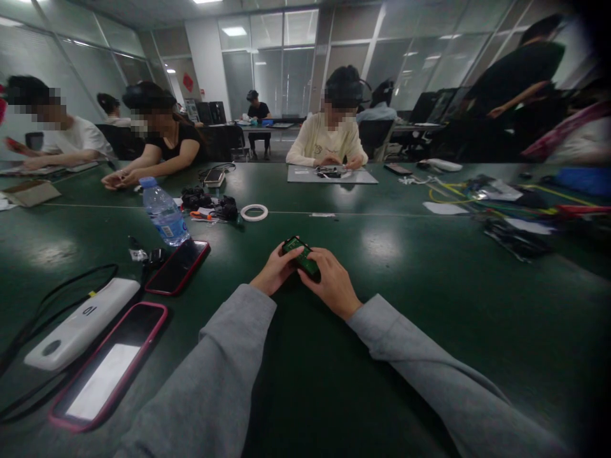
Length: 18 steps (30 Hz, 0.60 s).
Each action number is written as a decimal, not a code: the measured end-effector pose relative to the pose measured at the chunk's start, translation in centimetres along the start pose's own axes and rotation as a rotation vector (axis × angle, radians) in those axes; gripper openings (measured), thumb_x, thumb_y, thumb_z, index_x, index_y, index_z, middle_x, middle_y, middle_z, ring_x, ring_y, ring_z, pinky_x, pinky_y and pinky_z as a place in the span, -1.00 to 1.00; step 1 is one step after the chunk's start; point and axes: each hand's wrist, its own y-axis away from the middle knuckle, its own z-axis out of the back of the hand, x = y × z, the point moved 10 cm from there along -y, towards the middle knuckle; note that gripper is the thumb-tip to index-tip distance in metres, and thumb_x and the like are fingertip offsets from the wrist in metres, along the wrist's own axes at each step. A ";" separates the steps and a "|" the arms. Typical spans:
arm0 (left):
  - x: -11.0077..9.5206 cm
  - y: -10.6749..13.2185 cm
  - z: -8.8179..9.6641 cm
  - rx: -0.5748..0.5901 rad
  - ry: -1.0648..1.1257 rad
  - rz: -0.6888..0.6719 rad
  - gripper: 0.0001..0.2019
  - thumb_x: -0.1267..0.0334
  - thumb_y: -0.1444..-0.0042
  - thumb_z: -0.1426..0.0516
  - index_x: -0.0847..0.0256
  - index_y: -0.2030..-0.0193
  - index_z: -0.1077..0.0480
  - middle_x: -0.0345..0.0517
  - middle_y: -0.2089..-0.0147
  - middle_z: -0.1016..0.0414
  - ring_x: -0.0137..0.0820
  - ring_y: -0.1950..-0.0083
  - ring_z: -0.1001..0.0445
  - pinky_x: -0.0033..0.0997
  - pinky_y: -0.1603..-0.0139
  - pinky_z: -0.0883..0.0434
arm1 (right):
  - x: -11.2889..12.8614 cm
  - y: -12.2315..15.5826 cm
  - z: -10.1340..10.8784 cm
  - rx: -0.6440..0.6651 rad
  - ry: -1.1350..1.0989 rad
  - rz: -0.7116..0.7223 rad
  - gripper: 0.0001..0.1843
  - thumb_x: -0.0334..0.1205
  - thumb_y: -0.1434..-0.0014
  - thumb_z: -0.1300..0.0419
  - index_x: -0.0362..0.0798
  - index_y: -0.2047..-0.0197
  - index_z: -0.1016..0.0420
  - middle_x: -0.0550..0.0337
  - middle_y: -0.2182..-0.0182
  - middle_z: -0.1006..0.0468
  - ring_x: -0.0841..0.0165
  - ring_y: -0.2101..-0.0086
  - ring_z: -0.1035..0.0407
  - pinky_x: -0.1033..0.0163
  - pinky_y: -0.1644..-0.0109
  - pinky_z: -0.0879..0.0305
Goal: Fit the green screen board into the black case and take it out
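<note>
Between my two hands is a small dark rectangular device [300, 252] with a green face that looks like a circuit board or a screen; I cannot make out which. My left hand [277, 267] grips its left end, the thumb lying across the face. On the other end, my right hand [333, 280] is closed with thumb and fingers at the edge. The device is tilted and held just over the green table [382, 254]. Fingers cover part of both ends.
To the left lie a phone in a pink case [112, 362], a white power bank [83, 324] with black cables, a red-edged phone [179, 267] and a water bottle [165, 213]. Farther off are a white tape ring [254, 212] and cables [458, 191]. Across the table sits a person [329, 137].
</note>
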 end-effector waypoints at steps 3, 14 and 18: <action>0.2 -0.1 0.3 -0.014 0.003 0.004 -0.54 0.21 0.05 -0.27 0.19 -0.03 -0.36 -0.02 0.06 -0.45 -0.38 0.12 -0.45 -0.41 0.14 -0.38 | 0.2 0.0 0.3 -0.012 0.016 0.014 -0.74 -0.20 -0.18 -0.14 -0.04 0.07 -0.22 0.05 0.02 -0.31 0.25 0.02 -0.26 0.12 -0.04 -0.31; -0.1 0.0 0.8 -0.117 -0.046 -0.037 -0.55 0.23 0.05 -0.26 0.19 -0.03 -0.36 -0.01 0.05 -0.46 -0.40 0.16 -0.45 -0.44 0.19 -0.36 | -0.2 0.1 -0.3 0.004 0.004 0.027 -0.80 -0.18 -0.20 -0.13 -0.07 0.15 -0.26 0.03 0.03 -0.33 0.24 0.01 -0.27 0.12 0.00 -0.33; -0.4 0.1 0.5 -0.095 -0.047 -0.054 -0.53 0.21 0.04 -0.25 0.14 -0.05 -0.33 -0.03 0.00 -0.44 -0.37 0.10 -0.45 -0.41 0.15 -0.37 | -0.8 0.0 -0.3 0.013 -0.085 -0.015 -0.81 -0.18 -0.19 -0.14 -0.06 0.16 -0.29 0.04 0.02 -0.33 0.23 -0.01 -0.26 0.09 -0.04 -0.29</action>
